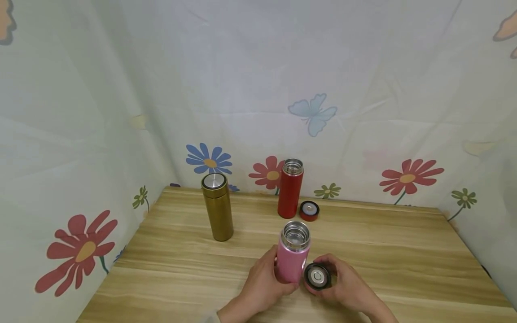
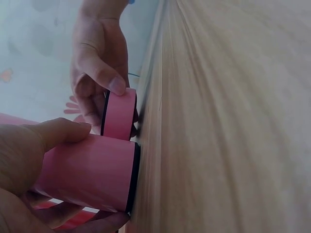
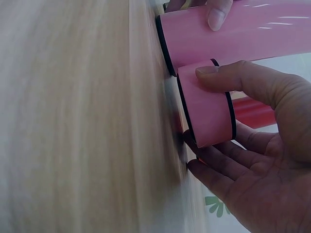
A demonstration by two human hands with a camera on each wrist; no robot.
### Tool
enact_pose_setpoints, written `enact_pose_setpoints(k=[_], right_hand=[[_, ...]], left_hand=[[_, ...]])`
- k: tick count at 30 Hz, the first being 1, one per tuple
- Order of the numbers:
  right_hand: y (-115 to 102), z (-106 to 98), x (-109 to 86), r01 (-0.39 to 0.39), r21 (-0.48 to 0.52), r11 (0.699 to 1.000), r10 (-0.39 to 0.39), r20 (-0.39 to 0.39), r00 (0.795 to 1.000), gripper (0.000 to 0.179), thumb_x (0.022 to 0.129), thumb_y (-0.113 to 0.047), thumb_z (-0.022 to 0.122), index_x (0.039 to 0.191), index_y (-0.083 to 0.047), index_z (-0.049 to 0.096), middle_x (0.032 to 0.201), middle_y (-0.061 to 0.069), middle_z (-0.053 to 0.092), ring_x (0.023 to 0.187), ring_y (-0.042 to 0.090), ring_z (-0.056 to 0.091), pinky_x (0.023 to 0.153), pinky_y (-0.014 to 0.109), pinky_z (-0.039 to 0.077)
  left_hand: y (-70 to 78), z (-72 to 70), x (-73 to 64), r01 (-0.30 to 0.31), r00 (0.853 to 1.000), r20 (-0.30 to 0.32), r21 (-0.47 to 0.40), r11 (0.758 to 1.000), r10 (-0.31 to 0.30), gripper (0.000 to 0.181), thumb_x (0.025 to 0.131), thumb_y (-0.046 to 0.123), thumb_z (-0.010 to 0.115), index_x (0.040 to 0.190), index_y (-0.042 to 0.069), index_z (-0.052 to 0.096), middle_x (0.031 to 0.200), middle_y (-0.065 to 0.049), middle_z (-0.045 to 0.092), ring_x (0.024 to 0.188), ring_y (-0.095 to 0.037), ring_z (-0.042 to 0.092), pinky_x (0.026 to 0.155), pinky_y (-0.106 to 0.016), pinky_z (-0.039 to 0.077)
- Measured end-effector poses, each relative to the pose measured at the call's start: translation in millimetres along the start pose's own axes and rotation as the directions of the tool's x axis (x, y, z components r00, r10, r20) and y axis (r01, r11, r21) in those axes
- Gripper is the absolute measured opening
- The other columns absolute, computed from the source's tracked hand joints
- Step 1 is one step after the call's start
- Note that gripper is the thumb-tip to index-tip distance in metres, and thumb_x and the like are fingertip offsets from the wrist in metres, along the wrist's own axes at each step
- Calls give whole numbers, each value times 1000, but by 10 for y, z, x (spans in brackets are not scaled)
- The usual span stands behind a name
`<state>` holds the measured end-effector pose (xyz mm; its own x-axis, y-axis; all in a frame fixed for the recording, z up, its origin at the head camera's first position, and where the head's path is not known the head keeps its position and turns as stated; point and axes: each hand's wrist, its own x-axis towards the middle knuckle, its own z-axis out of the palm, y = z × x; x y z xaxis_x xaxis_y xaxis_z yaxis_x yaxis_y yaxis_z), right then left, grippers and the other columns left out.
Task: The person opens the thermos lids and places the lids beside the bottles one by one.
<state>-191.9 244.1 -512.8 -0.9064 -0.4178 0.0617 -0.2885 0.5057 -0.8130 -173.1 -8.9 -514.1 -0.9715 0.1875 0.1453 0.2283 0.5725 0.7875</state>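
Note:
A pink thermos bottle (image 1: pixel 291 262) stands upright without its lid, its steel mouth facing up. My left hand (image 1: pixel 264 280) grips its lower body from the left, the thumb across the near side. Just right of the bottle, my right hand (image 1: pixel 343 283) holds the pink lid (image 1: pixel 317 276) between thumb and fingers, its inner side up. In the right wrist view the lid (image 3: pixel 206 107) is close over the table, right beside the base of the bottle (image 3: pixel 228 36). The left wrist view shows the left fingers curled round the bottle (image 2: pixel 90 172).
Behind the pink bottle stands an open red thermos bottle (image 1: pixel 290 190), with its red lid (image 1: pixel 309 211) lying upturned to its right. A gold thermos bottle (image 1: pixel 219 211) with its lid on stands at the left. A flower-printed curtain (image 1: pixel 258 89) encloses the wooden table (image 1: pixel 169 260).

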Motion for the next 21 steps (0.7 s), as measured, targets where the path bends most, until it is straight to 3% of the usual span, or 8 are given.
enact_pose_setpoints(k=[8, 17, 21], right_hand=[[5, -7, 12, -20, 2, 1000, 20, 3, 1000, 67, 66, -21, 96, 123, -12, 62, 118, 3, 70, 115, 27, 66, 98, 30, 49], [9, 3, 26, -18, 4, 1000, 18, -14, 1000, 66, 68, -24, 96, 124, -12, 63, 117, 0, 71, 110, 16, 66, 99, 29, 49], [18, 6, 48, -32, 30, 999, 33, -18, 999, 65, 69, -24, 96, 124, -13, 63, 118, 2, 71, 112, 18, 65, 97, 26, 49]], left_hand=[[0, 13, 5, 1, 1000, -5, -3, 1000, -1, 75, 71, 34, 93, 135, 25, 55, 126, 3, 69, 115, -17, 65, 95, -40, 53], [-4, 13, 38, -10, 1000, -14, 2, 1000, 10, 73, 70, 34, 93, 133, 26, 56, 124, 4, 70, 112, -15, 66, 92, -38, 54], [-5, 19, 63, -12, 1000, -18, -6, 1000, 11, 74, 71, 33, 93, 135, 25, 56, 124, 4, 70, 112, -14, 66, 93, -37, 54]])
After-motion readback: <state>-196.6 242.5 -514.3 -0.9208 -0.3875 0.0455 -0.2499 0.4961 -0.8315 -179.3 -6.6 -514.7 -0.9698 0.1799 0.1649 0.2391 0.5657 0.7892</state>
